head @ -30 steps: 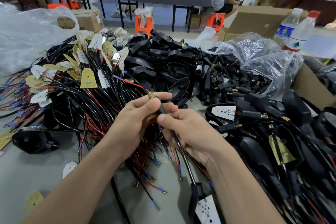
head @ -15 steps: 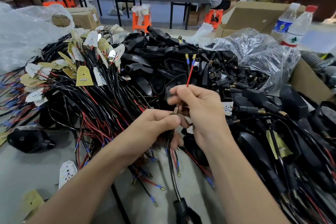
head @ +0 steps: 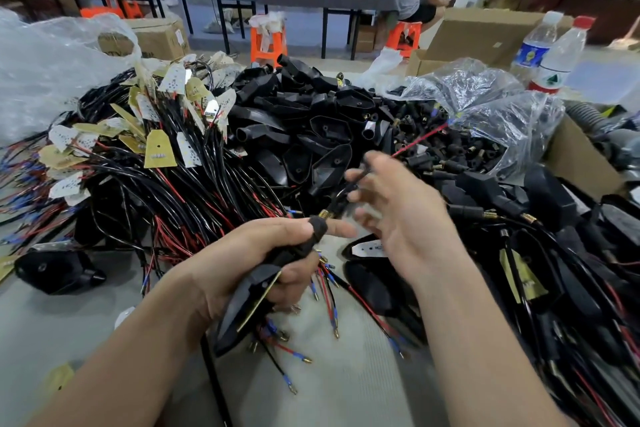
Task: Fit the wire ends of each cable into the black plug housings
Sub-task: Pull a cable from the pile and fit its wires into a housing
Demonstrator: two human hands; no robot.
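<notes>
My left hand (head: pixel 252 260) grips a black housing (head: pixel 249 302) with a long neck and a brass spring tip (head: pixel 323 213). A black cable (head: pixel 346 189) comes out of that tip and runs up to my right hand (head: pixel 398 215), whose blurred fingers pinch it; its red wire end (head: pixel 419 140) sticks out beyond the fingers toward the upper right. A pile of empty black housings (head: pixel 311 135) lies just behind both hands. To the left lies a tangle of black cables (head: pixel 166 191) with red and blue wire ends and small circuit boards.
A clear plastic bag (head: pixel 491 114) of small black connectors sits at the right, against a cardboard box (head: pixel 581 163). Finished assemblies (head: pixel 540 236) pile up at the far right. Two water bottles (head: pixel 554 55) stand behind. A person sits on an orange stool at the back.
The housing has slid up the cable into my left hand, which now grips it. My right hand has pulled the cable up and to the right.
</notes>
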